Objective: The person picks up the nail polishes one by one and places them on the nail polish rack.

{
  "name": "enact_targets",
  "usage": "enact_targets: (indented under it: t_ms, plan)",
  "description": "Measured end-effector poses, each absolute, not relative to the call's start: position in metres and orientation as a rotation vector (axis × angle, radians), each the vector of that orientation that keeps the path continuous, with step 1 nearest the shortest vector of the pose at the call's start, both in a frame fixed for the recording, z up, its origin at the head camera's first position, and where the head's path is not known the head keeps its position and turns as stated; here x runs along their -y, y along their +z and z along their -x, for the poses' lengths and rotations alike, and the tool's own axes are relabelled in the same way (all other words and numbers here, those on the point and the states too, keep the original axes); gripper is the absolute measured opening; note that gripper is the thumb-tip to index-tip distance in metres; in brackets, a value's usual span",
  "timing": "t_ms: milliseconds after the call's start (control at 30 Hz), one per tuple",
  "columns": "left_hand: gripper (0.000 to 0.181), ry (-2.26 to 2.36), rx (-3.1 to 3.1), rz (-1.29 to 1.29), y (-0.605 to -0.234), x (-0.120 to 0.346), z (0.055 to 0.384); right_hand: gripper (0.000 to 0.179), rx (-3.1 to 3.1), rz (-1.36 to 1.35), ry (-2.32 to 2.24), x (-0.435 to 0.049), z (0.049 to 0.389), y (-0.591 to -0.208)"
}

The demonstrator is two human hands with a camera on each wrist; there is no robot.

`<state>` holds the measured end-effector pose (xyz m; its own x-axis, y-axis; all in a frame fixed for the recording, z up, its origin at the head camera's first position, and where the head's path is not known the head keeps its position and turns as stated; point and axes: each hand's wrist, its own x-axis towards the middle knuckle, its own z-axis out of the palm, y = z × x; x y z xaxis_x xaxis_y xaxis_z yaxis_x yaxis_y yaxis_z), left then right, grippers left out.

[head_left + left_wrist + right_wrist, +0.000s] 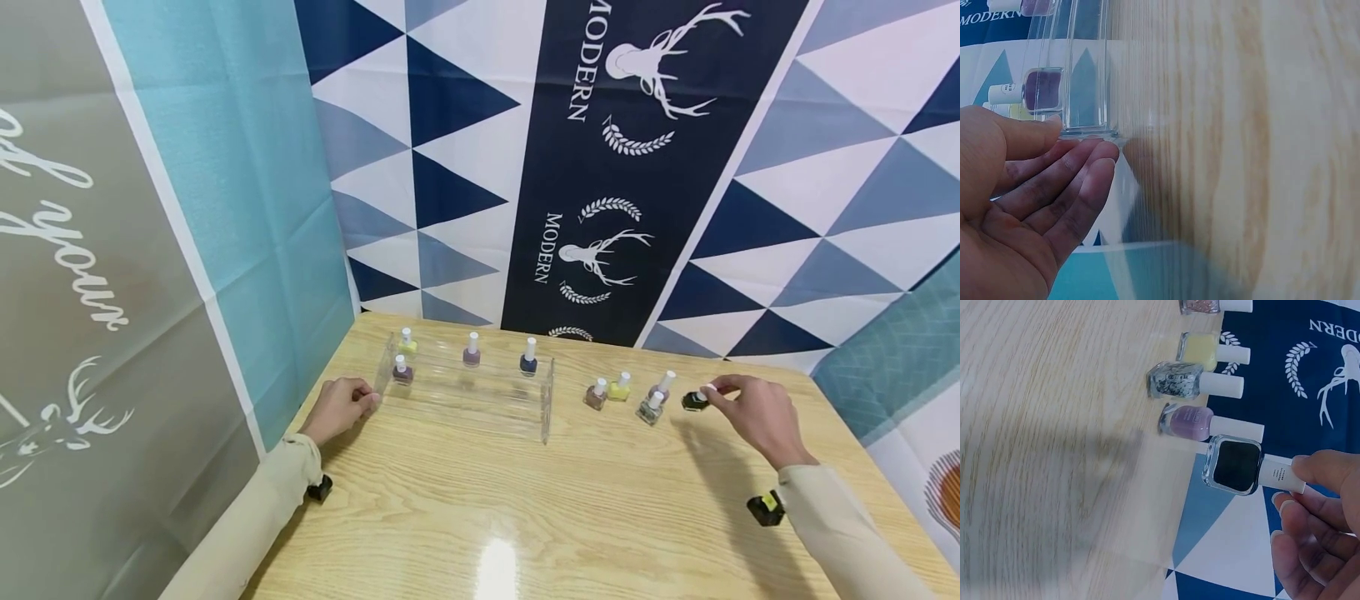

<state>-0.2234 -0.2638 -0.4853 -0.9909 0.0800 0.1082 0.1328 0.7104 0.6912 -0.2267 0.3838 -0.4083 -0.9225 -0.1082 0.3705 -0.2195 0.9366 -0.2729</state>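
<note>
In the right wrist view, the white cap (1280, 474) of a dark bottle (1238, 465) is pinched, and partly covered, by the right hand (759, 417); beyond its fingers four bottles (1175, 381) are seen, the farthest cut off. The transparent rack (480, 411) is pinched at its end by the left hand (339, 410), contact partly hidden. Tabletop (427, 500) is spread nearer the person than both hands' fingers.

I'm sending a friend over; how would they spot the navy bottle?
On the wooden table, find the clear rack gripped at its left end by the left hand. Toward its right end stands the navy bottle, right of a mauve bottle, the only dark blue one there.
</note>
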Motion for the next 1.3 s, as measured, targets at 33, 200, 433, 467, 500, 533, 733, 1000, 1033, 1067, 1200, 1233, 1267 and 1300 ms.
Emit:
enact_targets:
  t_ms: [33,200,433,467,500,533,733,1000,1033,1067,1200,1233,1267,1300]
  plan:
    - [0.016,-1.151,2.838,0.18,-0.486,0.264,0.223,0.027,2.734,-0.241,0.442,-0.383,0.226,-0.408]
    - [0.017,-1.138,2.836,0.192,-0.487,0.263,0.22,0.025,2.712,-0.261,0.438,-0.379,0.224,-0.405]
    - [0.016,-1.159,2.819,0.188,-0.487,0.263,0.22,0.022,2.693,-0.291,0.433,-0.368,0.22,-0.398]
    - [0.016,-1.159,2.817,0.188,-0.487,0.263,0.22,0.022,2.691,-0.296,0.434,-0.366,0.22,-0.397]
    - [0.016,-1.159,2.815,0.191,-0.487,0.263,0.221,0.022,2.69,-0.3,0.435,-0.365,0.219,-0.396]
    - [0.017,-1.159,2.814,0.192,-0.487,0.263,0.221,0.021,2.687,-0.305,0.437,-0.363,0.219,-0.396]
    - [0.023,-1.145,2.821,0.211,-0.485,0.263,0.221,0.021,2.678,-0.327,0.449,-0.353,0.216,-0.392]
    - [0.02,-1.188,2.834,0.159,-0.483,0.263,0.221,0.022,2.687,-0.377,0.451,-0.339,0.215,-0.391]
    - [0.02,-1.195,2.833,0.156,-0.484,0.263,0.222,0.022,2.688,-0.377,0.448,-0.338,0.215,-0.391]
    - [0.02,-1.202,2.831,0.155,-0.483,0.263,0.222,0.022,2.688,-0.377,0.446,-0.336,0.215,-0.391]
    - [0.02,-1.221,2.83,0.142,-0.482,0.263,0.222,0.02,2.694,-0.388,0.463,-0.331,0.216,-0.391]
    - [0.02,-1.225,2.83,0.134,-0.482,0.263,0.222,0.02,2.693,-0.396,0.461,-0.329,0.217,-0.391]
    - [0.02,-1.224,2.833,0.133,-0.482,0.263,0.222,0.02,2.694,-0.402,0.464,-0.328,0.217,-0.391]
    - [0.02,-1.223,2.835,0.13,-0.482,0.263,0.222,0.02,2.697,-0.406,0.465,-0.327,0.217,-0.391]
